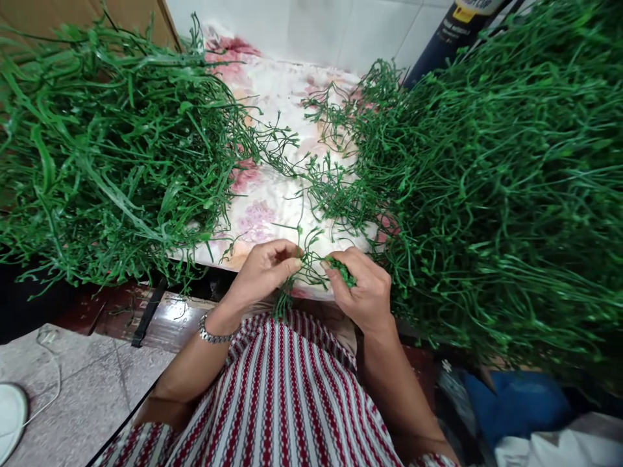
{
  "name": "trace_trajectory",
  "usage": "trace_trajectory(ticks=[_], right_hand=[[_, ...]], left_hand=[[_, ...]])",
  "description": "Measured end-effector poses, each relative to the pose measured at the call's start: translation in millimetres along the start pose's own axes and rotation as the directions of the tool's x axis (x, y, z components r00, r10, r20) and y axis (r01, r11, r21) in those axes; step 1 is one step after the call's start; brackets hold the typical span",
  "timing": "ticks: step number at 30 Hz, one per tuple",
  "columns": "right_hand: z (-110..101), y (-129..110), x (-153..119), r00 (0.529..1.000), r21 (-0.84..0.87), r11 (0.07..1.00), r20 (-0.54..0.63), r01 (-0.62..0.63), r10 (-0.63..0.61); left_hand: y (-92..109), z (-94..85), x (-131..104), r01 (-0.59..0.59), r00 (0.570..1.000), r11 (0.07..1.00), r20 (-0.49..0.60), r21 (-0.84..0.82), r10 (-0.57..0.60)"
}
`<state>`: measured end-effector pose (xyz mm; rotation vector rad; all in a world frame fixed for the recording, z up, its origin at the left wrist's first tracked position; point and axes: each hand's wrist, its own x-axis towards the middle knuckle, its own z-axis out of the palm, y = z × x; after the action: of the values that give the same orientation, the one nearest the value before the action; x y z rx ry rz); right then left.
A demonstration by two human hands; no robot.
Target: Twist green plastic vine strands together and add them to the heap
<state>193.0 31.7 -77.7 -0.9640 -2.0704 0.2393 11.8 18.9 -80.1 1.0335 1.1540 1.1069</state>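
Note:
My left hand (267,269) pinches a thin, branching green stem (307,259) between thumb and forefinger, above the table's near edge. The stem looks like plastic, as for artificial plants; its lower strands (283,299) hang below the fingers. Close by on the right, my right hand (363,285) is curled around a small clump of green pieces (343,272), partly hidden by the fingers. Its fingertips are near the stem's branches; whether they touch cannot be made out.
A large heap of green stems (496,194) rises on the right, another heap (126,155) on the left. Loose stems (335,188) lie between them on the floral tablecloth (257,217). Behind stand a dark cylinder (442,45), a tiled wall (311,29) and a cardboard box (146,19).

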Motion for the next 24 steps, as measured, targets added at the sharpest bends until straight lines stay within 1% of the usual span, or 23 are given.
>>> trace_trajectory(ticks=[2,4,8,11,14,16,18,19,21,22,24], right_hand=[[0,0,-1,0.999,-0.02,1.0,-0.023,0.023,-0.023],[2,0,-1,0.999,-0.045,0.998,-0.024,0.034,-0.036],[6,0,-3,1.0,-0.058,0.998,-0.001,0.015,-0.015],[5,-1,-2,0.998,-0.013,0.999,0.035,-0.049,0.05],[-7,0,1,0.99,0.036,0.989,0.006,-0.143,0.143],[-21,-1,3,0.979,0.049,0.98,-0.056,-0.195,0.198],[-35,-6,6,0.968,0.055,0.976,-0.129,-0.209,0.214],[-40,-10,8,0.967,0.062,0.979,-0.16,-0.192,0.2],[-44,-23,14,0.974,0.086,0.99,-0.191,-0.109,0.123],[-43,-30,18,0.981,0.102,0.994,-0.181,-0.049,0.067],[-35,-39,27,0.993,0.14,0.988,-0.108,0.067,-0.052]], left_hand=[[-3,2.5,-3,0.016,1.0,1.0,-0.006,0.023,-0.016],[-7,5.5,-3,0.01,0.999,1.0,-0.053,-0.001,-0.01],[-10,10.9,0,-0.099,0.98,0.989,-0.18,-0.112,0.078],[-9,12.7,4,-0.136,0.977,0.979,-0.186,-0.153,0.107],[-7,13.8,6,-0.16,0.97,0.985,-0.194,-0.071,0.144],[-6,15.2,8,-0.208,0.952,0.978,-0.223,0.026,0.209],[-5,17.4,9,-0.253,0.933,0.963,-0.239,0.097,0.269],[-4,18.8,9,-0.269,0.928,0.956,-0.235,0.12,0.29],[-3,21.9,9,-0.297,0.921,0.941,-0.213,0.162,0.327],[-2,23.4,9,-0.311,0.917,0.933,-0.199,0.181,0.345],[-1,25.9,7,-0.338,0.914,0.92,-0.165,0.199,0.371]])
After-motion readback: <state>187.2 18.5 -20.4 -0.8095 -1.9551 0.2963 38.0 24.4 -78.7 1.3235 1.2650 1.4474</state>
